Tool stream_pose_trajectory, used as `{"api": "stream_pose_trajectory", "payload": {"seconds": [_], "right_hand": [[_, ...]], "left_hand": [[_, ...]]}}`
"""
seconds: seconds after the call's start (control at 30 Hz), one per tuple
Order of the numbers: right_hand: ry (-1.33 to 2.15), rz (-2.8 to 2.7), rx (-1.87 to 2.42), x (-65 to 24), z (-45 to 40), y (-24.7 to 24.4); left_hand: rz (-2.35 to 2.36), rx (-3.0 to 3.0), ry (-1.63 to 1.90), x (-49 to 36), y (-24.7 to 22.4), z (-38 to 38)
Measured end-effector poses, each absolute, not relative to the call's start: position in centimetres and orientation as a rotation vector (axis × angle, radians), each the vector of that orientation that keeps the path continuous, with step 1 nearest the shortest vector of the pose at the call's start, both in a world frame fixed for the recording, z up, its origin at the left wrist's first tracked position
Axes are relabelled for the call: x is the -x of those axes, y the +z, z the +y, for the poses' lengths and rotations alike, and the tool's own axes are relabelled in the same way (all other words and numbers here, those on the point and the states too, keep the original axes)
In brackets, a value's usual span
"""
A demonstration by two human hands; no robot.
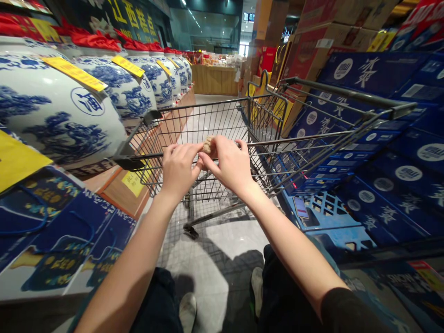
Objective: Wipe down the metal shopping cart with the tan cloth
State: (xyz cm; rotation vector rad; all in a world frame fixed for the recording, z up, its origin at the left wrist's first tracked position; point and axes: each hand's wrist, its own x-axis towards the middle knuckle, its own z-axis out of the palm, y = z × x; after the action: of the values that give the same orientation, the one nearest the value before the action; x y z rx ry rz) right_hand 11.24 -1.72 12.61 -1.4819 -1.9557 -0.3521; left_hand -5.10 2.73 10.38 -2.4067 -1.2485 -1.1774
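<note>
A small beige lumpy thing (207, 145) sits between my two hands, partly hidden by the fingers; its kind cannot be made out. My left hand (180, 166) reaches it from the left with thumb and fingertips closed in against it. On the other side my right hand (227, 162) curls its fingers around it, with the thumb toward the left hand. Both hands are above the near rim of a dark wire shopping cart (215, 115). Inside the cart's basket, only wire mesh and the floor below show.
Large blue-and-white jars (86, 134) with red cloth tops line the left. Blue cartons (374, 115) are stacked at right, beside a blue plastic pallet (326, 206) with a phone (300, 207) on it. A wooden counter (215, 79) stands far ahead.
</note>
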Motion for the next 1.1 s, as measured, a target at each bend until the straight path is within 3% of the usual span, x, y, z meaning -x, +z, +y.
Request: {"api": "stream_pose_trajectory", "payload": {"seconds": [0.17, 0.43, 0.63, 1.1], "right_hand": [[-0.395, -1.911, 1.527, -11.4, -0.6, 12.9], [-0.445, -1.858, 1.739, -12.8, -1.0, 14.0], [-0.595, -2.007, 1.546, -11.9, -0.9, 12.4], [-0.721, -1.725, 1.521, -18.8, -0.5, 11.3]], "left_hand": [[-1.168, 2.475, -1.143, 6.4, 10.5, 2.8], [-1.332, 2.118, -1.259, 9.6, 8.1, 4.4], [-1.338, 2.066, -1.281, 9.9, 7.2, 5.8], [-1.313, 2.107, -1.37, 9.9, 7.1, 6.1]]}}
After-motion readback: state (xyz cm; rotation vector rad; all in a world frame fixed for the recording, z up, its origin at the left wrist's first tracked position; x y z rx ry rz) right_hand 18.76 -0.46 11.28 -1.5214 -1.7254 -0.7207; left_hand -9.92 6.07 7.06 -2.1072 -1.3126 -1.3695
